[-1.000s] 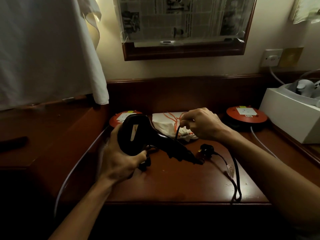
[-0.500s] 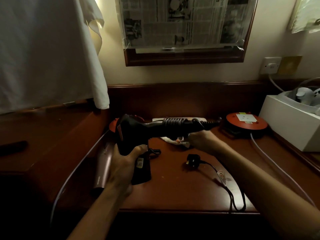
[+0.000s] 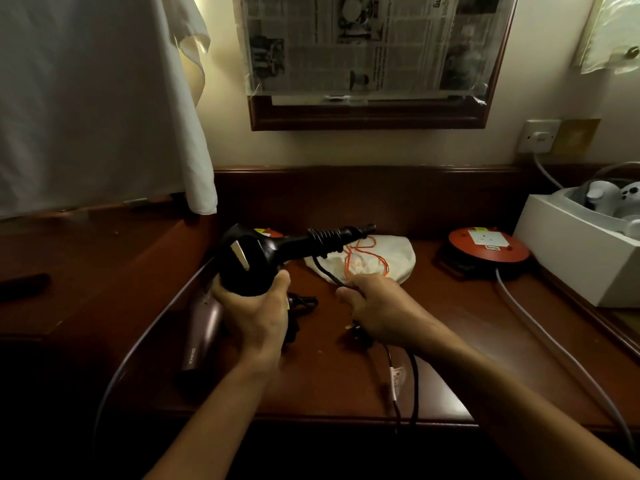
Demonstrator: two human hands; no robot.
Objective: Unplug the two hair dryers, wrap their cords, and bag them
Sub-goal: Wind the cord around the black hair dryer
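The right hand (image 3: 377, 308) has dropped from the handle, pinching the cord (image 3: 325, 270); the left hand (image 3: 258, 308) grips the black dryer (image 3: 252, 263).

The black hair dryer (image 3: 249, 261) looks like smooth, slightly glossy plastic, its cord (image 3: 327, 271) matt rubber. The desk (image 3: 329, 375) is polished dark wood with a sheen. The bag (image 3: 377, 259) is soft white cloth; newspaper (image 3: 363, 43) covers the mirror.

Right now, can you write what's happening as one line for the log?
step: wrapping cord | left hand: holds black hair dryer | right hand: pulls cord | handle: several coils | pink hair dryer: lying on desk
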